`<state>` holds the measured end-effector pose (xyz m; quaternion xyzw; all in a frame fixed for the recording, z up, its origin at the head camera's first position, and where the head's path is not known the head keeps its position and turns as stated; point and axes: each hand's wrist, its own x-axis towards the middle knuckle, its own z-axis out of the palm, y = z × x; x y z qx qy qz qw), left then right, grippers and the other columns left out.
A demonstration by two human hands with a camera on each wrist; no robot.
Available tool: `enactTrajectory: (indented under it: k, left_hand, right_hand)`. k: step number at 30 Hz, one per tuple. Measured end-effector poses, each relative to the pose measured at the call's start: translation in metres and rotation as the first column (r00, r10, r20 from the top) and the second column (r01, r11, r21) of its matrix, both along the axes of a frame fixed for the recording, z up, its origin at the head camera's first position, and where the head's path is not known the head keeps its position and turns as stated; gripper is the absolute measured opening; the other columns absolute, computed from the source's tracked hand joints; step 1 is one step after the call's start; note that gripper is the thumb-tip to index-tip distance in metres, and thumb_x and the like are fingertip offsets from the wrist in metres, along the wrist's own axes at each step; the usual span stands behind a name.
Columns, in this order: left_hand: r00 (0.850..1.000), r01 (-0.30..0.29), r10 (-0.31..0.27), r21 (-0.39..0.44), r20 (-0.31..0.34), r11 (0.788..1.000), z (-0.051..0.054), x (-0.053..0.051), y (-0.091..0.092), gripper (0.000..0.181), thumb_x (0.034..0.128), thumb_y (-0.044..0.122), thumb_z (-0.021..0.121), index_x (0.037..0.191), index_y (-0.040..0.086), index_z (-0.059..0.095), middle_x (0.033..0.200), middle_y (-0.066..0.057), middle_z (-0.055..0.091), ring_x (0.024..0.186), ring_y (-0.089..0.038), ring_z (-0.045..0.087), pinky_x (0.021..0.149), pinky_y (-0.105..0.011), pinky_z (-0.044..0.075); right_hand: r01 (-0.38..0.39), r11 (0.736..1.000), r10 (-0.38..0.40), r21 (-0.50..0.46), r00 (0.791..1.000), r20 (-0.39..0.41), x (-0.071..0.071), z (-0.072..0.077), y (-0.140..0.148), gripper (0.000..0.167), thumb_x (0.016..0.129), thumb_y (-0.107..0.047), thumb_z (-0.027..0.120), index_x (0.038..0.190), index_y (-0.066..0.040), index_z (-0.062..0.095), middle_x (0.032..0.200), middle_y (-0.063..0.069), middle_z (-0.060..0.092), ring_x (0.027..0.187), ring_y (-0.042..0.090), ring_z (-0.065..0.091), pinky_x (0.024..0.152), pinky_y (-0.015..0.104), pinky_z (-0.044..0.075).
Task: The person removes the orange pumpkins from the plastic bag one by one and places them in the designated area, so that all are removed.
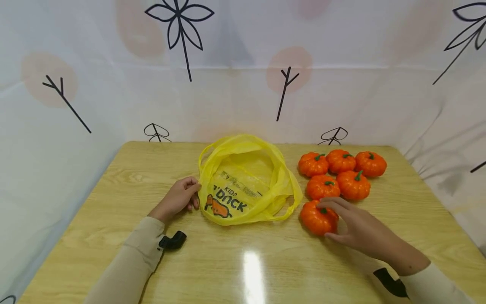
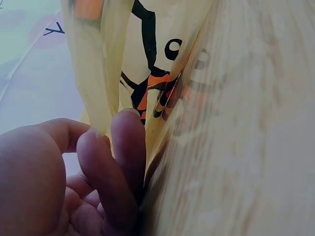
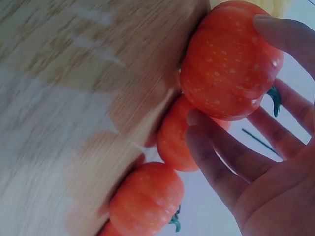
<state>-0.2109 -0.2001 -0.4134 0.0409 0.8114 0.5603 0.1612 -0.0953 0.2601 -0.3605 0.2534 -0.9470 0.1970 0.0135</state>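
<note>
A yellow plastic bag [image 1: 279, 190] lies with its mouth spread wide in the middle of the table, printed with dark letters and an orange cartoon animal. At its left rim, my left hand [image 1: 180, 196] pinches the thin plastic [image 2: 96, 73] between bent fingers. My right hand [image 1: 358, 226] is spread around the nearest orange toy pumpkin [image 1: 317, 219], right of the bag. In the right wrist view the thumb touches this pumpkin [image 3: 229, 64], while the other fingers extend loosely past its green-stemmed side. The pumpkin appears to rest on the table.
Several more orange pumpkins [image 1: 353, 185] with green stems stand close together behind the nearest one, at the table's right. The wooden table [image 1: 212, 261] ends at a white patterned cloth [image 1: 235, 97] behind it. Black straps [image 1: 172, 240] sit at the sleeves.
</note>
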Motion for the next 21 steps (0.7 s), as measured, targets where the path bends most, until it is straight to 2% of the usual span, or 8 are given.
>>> enactTrajectory:
  k: [4, 9, 12, 15, 16, 18, 19, 21]
  left_hand:
    - [1.000, 0.008, -0.008, -0.003, -0.002, 1.000, 0.000, 0.000, -0.003, 0.025, 0.1060, 0.029, 0.050, 0.107, 0.004, 0.055, 0.068, -0.008, 0.061, 0.056, -0.017, 0.060, 0.050, -0.029, 0.053]
    - [1.000, 0.009, -0.009, -0.013, 0.000, 1.000, 0.003, 0.000, -0.006, 0.025, 0.1062, 0.030, 0.050, 0.107, 0.005, 0.055, 0.068, -0.008, 0.060, 0.056, -0.018, 0.060, 0.050, -0.029, 0.053]
    - [1.000, 0.016, -0.016, -0.011, 0.002, 1.000, 0.005, 0.001, -0.006, 0.026, 0.1061, 0.031, 0.050, 0.108, 0.005, 0.055, 0.068, -0.008, 0.061, 0.056, -0.018, 0.061, 0.050, -0.029, 0.053]
    - [1.000, 0.012, -0.012, -0.005, 0.002, 1.000, 0.006, 0.002, -0.006, 0.027, 0.1061, 0.032, 0.050, 0.109, 0.005, 0.054, 0.067, -0.007, 0.061, 0.055, -0.017, 0.060, 0.049, -0.029, 0.052]
    - [1.000, 0.005, -0.005, -0.002, 0.002, 1.000, 0.006, 0.002, -0.007, 0.028, 0.1063, 0.032, 0.049, 0.110, 0.005, 0.054, 0.066, -0.008, 0.060, 0.054, -0.017, 0.060, 0.047, -0.029, 0.051]
    - [1.000, -0.019, 0.019, 0.005, -0.004, 1.000, 0.006, 0.002, -0.009, 0.030, 0.1069, 0.032, 0.047, 0.111, 0.003, 0.053, 0.068, -0.009, 0.060, 0.051, -0.017, 0.057, 0.045, -0.030, 0.049]
    - [0.999, -0.039, 0.039, 0.008, -0.010, 0.999, 0.007, 0.003, -0.010, 0.031, 0.1072, 0.033, 0.046, 0.112, 0.003, 0.053, 0.072, -0.009, 0.060, 0.052, -0.017, 0.057, 0.045, -0.030, 0.049]
    - [0.995, -0.089, 0.088, -0.005, -0.037, 0.996, 0.010, 0.005, -0.011, 0.034, 0.1073, 0.036, 0.045, 0.115, 0.004, 0.053, 0.084, -0.011, 0.062, 0.057, -0.019, 0.060, 0.048, -0.032, 0.052]
  right_hand:
    - [-0.003, 1.000, 0.003, -0.013, 1.000, 0.025, 0.002, 0.000, -0.002, 0.063, 0.076, -0.015, 0.087, 0.131, -0.016, 0.057, 0.138, 0.011, 0.054, 0.048, -0.008, 0.031, 0.051, 0.018, 0.043]
    - [-0.022, 1.000, 0.023, 0.010, 0.999, -0.026, 0.003, 0.001, -0.003, 0.064, 0.076, -0.016, 0.087, 0.132, -0.018, 0.059, 0.138, 0.010, 0.056, 0.050, -0.008, 0.034, 0.056, 0.019, 0.044]
    - [-0.022, 0.998, 0.026, 0.055, 0.997, -0.072, 0.003, 0.002, -0.003, 0.064, 0.075, -0.019, 0.088, 0.133, -0.019, 0.059, 0.137, 0.008, 0.057, 0.068, -0.002, 0.054, 0.066, 0.026, 0.053]
    - [-0.020, 0.996, 0.028, 0.087, 0.995, -0.098, 0.003, 0.003, -0.003, 0.066, 0.075, -0.023, 0.088, 0.135, -0.021, 0.059, 0.135, 0.007, 0.057, 0.086, 0.009, 0.063, 0.072, 0.033, 0.057]
    - [-0.017, 0.996, 0.026, 0.088, 0.994, -0.105, 0.003, 0.004, -0.003, 0.067, 0.076, -0.024, 0.088, 0.136, -0.021, 0.058, 0.135, 0.008, 0.056, 0.092, 0.013, 0.065, 0.073, 0.035, 0.058]
    - [0.003, 0.997, 0.006, 0.076, 0.994, -0.110, 0.002, 0.006, -0.002, 0.064, 0.080, -0.028, 0.086, 0.137, -0.020, 0.057, 0.133, 0.009, 0.056, 0.091, 0.017, 0.066, 0.072, 0.036, 0.058]
    - [0.019, 0.998, -0.012, 0.065, 0.993, -0.114, 0.001, 0.008, -0.002, 0.062, 0.082, -0.030, 0.084, 0.137, -0.019, 0.056, 0.132, 0.008, 0.056, 0.087, 0.016, 0.066, 0.071, 0.037, 0.058]
    - [0.068, 0.997, -0.063, 0.033, 0.988, -0.138, -0.002, 0.012, -0.003, 0.054, 0.088, -0.032, 0.078, 0.135, -0.018, 0.057, 0.131, 0.009, 0.057, 0.092, 0.021, 0.067, 0.074, 0.043, 0.058]
